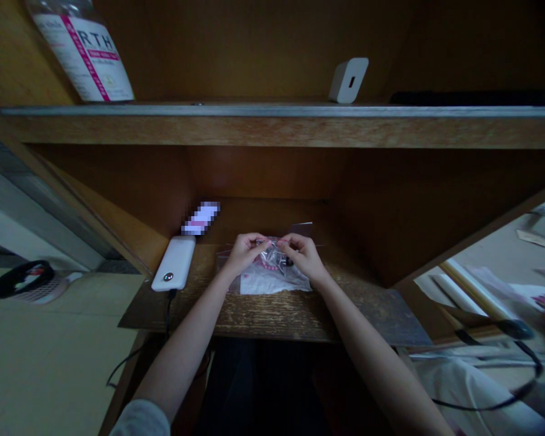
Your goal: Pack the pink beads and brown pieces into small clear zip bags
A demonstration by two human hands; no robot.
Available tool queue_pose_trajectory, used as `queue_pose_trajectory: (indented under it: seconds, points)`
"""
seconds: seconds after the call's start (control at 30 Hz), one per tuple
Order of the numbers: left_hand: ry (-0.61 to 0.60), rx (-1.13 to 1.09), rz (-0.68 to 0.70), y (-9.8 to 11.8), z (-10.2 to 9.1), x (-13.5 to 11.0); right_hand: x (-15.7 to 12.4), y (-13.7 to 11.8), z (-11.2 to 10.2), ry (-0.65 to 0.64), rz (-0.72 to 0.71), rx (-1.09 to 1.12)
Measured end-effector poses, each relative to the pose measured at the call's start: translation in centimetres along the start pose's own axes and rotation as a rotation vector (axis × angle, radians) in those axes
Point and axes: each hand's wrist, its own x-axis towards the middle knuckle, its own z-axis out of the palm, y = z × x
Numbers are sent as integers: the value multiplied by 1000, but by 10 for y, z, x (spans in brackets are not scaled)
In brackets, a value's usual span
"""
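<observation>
Both my hands meet over a small clear plastic bag point(272, 257) with pink beads inside, at the middle of a worn wooden desk point(272, 315). My left hand point(244, 251) pinches the bag's left top edge with curled fingers. From the other side, my right hand point(303, 254) grips its right top edge the same way. Under the bag lies a white sheet of paper point(272, 283). The fingertips nearly touch above the bag.
A white power bank point(174, 263) with a black cable lies at the desk's left. Above, a shelf point(281, 112) carries a white-and-pink labelled container point(87, 54) and a small white box point(347, 80). Tiled floor and a black bowl point(20, 278) are at left; cables and papers at right.
</observation>
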Motion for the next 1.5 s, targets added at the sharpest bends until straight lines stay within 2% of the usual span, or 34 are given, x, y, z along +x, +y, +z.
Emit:
queue_pose_trajectory:
  seconds: [0.17, 0.33, 0.43, 0.6, 0.77, 0.83, 0.9, 1.0, 1.03, 1.07, 1.23, 1.37, 1.5]
  points:
    - [-51, 16, -8, 1, 0, -2, -2, 0, 1, -51, -3, -57]
    - [-44, 44, -1, 2, -1, -2, -1, 2, 1, -78, -14, -61]
    - [-16, 54, 23, 3, -1, -1, 0, 3, -1, -47, -12, -52]
    - [-13, 11, -55, 6, 0, -1, 2, 3, -7, 29, -46, -68]
    - [179, -15, 81, 22, -15, -3, 5, 3, -13, 125, -44, -2]
    - [377, -78, 131, 35, -28, -7, 8, 6, -15, 169, -18, 9]
    - [465, 79, 149, 50, -42, -15, 10, 11, -18, 203, 0, 21]
    - [419, 563, 192, 70, -62, -31, 13, 20, -21, 227, 7, 5]
    - [449, 651, 214, 75, -68, -37, 13, 23, -21, 227, 7, -12]
    - [431, 671, 194, 79, -72, -43, 13, 24, -22, 224, 7, -29]
    - [374, 296, 65, 81, -86, -60, 13, 20, -24, 226, 22, -51]
    - [317, 235, -45, 66, -85, -64, 13, 21, -30, 268, 45, -80]
    - [278, 252, -176, 40, -81, -62, 15, 38, -46, 349, 76, -266]
